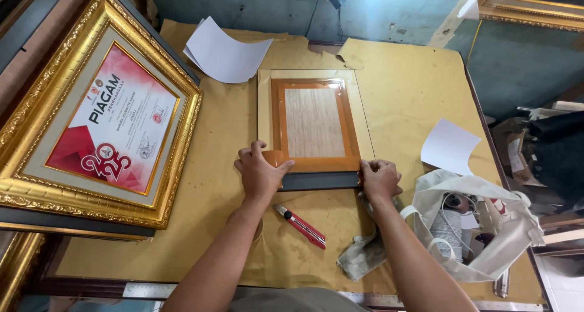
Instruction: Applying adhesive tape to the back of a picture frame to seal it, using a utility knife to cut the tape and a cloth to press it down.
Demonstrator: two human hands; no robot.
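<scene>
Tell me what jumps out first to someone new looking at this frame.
The big gold ornate frame with a red and white certificate, leaning at the left. Then, mid-table, both hands on the near edge of a frame back bordered in orange tape: left hand on its corner, right hand opposite. A red utility knife lies just below.

Two bare forearms enter from the bottom edge, no sleeves showing to the elbow. Left hand [260, 172] and right hand [379, 179] wear no gloves, rings or watch. A grey-green garment shows at bottom centre.
</scene>
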